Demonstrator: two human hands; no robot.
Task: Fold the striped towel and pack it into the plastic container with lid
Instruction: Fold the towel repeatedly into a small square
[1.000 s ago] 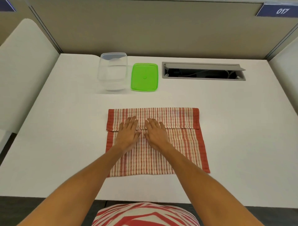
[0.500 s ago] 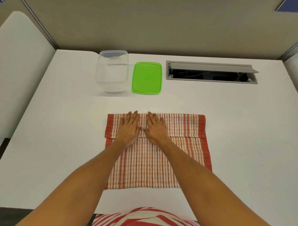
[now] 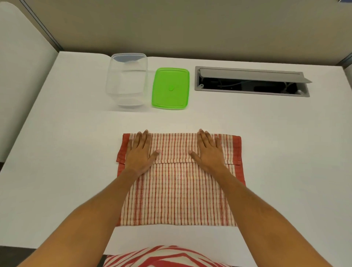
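White desk (image 3: pixel 266 133), beige partition walls (image 3: pixel 190 24)

no text, label, brand or number can be read anywhere in the view. a small dark blue corner of a sign (image 3: pixel 347 1) shows at the top right edge, but its writing is cut off.

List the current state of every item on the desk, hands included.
Red-striped cloth towel: far edge folded over, lying flat.
Clear plastic container: open, empty.
Green plastic lid: off, beside container.
Grey desk cable hatch: flap open.
Left hand: flat on fold.
Right hand: flat on fold.
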